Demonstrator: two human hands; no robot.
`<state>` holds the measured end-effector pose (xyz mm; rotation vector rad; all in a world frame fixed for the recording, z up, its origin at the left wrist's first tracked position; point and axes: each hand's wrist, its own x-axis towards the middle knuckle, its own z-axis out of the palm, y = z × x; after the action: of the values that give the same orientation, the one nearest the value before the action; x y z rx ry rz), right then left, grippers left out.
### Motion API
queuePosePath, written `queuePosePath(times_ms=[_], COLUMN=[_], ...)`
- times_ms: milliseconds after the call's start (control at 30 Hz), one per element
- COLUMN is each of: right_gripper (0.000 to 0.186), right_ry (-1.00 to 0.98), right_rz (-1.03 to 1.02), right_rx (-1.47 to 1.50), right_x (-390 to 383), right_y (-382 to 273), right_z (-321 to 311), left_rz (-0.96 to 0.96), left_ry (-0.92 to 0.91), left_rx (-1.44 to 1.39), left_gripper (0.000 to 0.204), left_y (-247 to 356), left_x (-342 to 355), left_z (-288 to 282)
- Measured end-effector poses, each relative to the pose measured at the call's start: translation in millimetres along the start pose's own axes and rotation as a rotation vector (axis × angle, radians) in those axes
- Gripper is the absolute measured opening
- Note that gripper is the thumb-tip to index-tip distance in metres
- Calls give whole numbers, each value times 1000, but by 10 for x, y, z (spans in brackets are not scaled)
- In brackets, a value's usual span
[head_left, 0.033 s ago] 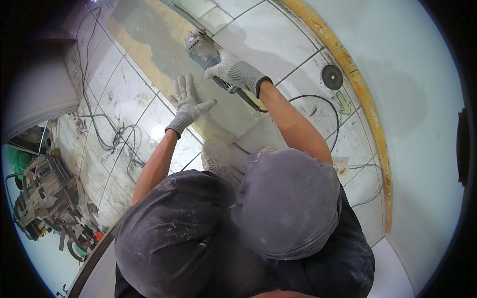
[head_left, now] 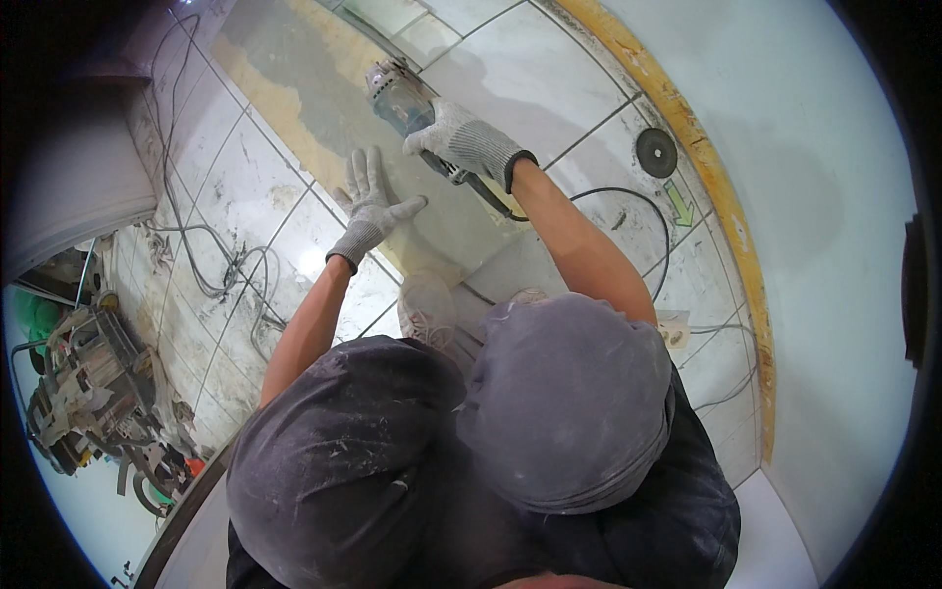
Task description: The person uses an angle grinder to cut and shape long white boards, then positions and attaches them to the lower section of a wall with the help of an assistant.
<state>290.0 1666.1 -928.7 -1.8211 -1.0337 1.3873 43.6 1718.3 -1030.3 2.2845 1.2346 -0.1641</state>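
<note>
My right hand, in a grey knit glove, grips a corded power tool with a clear housing at its front, over the far right edge of a long flat panel on the tiled floor. The panel's surface is mottled pale yellow and grey. My left hand, gloved the same way, lies with fingers spread on the panel's left side, below and left of the tool. A dark cable runs from the tool toward the right. My shoes show between my knees, near the panel's near end.
A black disc and a green arrow marker lie at the right, beside a yellowed strip along a pale wall. Loose cables cross the dusty tiles at the left, where piled tools and scraps also lie.
</note>
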Motion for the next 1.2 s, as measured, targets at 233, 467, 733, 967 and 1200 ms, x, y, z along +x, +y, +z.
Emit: queuePosePath(times_ms=[233, 467, 733, 967, 1200], right_gripper=[63, 76, 76, 78, 79], right_ry=[-3, 5, -26, -26, -6], right_rz=[45, -11, 9, 12, -6], right_rx=[69, -33, 11, 18, -50], right_x=[33, -40, -159, -129, -112], right_y=[-7, 43, 65, 25, 66], right_z=[22, 11, -29, -21, -5], left_rz=[-7, -10, 3, -6, -13], left_ry=[4, 9, 7, 7, 2], left_rx=[12, 18, 14, 15, 36], left_gripper=[138, 138, 137, 137, 138], left_y=[-11, 6, 18, 8, 3], left_x=[5, -2, 2, -4, -1], left_z=[15, 3, -13, 2, 5])
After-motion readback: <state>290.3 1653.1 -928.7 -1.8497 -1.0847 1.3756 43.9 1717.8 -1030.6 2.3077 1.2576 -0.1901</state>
